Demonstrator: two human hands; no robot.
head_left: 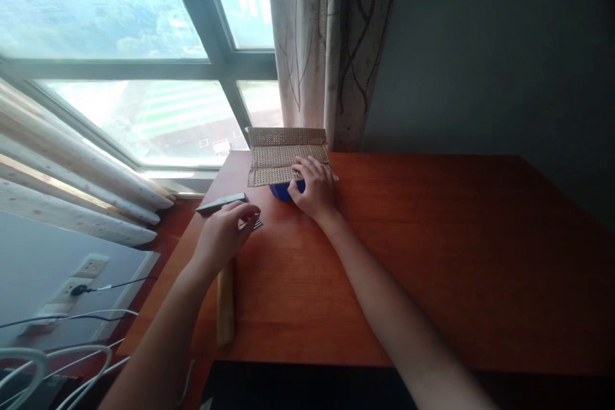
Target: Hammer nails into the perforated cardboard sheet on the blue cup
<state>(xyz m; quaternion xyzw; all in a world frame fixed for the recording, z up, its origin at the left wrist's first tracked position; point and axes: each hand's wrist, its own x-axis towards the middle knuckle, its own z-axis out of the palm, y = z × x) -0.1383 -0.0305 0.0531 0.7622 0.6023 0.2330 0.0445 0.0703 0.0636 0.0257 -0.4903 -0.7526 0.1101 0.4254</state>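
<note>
My left hand (228, 229) is closed in a pinch above the left part of the table; whatever its fingertips hold is too small to make out. Thin shiny metal pieces (258, 225) show just beneath them. What looks like a hammer lies under this hand, its grey head (220, 204) beyond the knuckles and its wooden handle (225, 311) pointing toward me. My right hand (316, 187) rests with fingers spread on a tan perforated panel (273, 157), creased into several strips. Below the panel sits a blue container (282, 191), mostly hidden, close to my right thumb.
The reddish wooden table (432, 256) stretches far to the right. Windows (139, 115) and curtains (307, 32) stand behind it. Wall sockets (79, 285) and loose cables (91, 349) are at the lower left. Something dark (298, 387) lies along the near edge.
</note>
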